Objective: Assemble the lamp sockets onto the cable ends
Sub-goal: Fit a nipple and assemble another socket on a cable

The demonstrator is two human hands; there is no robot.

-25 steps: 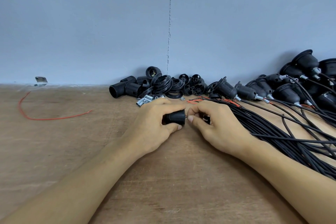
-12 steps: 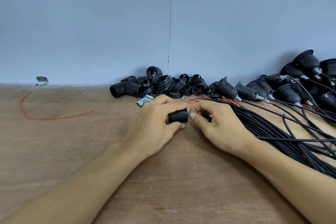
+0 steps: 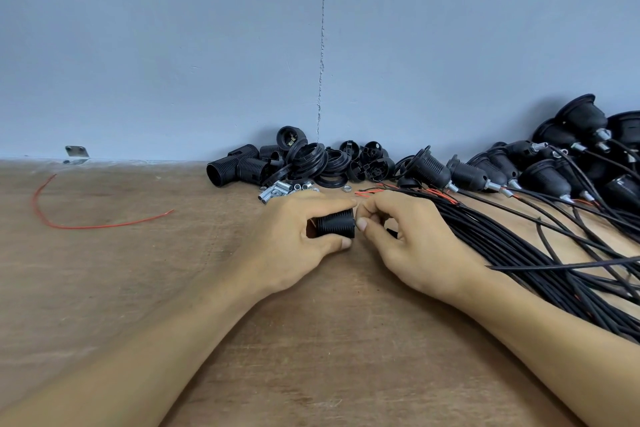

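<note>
A ribbed socket shell [image 3: 336, 225] is gripped low over the bench [image 3: 138, 288] by the left hand [image 3: 294, 236]. What seems a cable end [image 3: 391, 233] is pinched at its mouth by the right hand [image 3: 412, 239]. Threading appears under way, and careful alignment is needed next.

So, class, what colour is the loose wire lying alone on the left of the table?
The loose wire is red; head view shows it best.

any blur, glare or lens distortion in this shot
Head view: soft even light, no glare; left hand, right hand and socket sharp; head view's wide angle stretches the forearms toward the lower corners; faint shadow on the wall behind the finished sockets.
</note>
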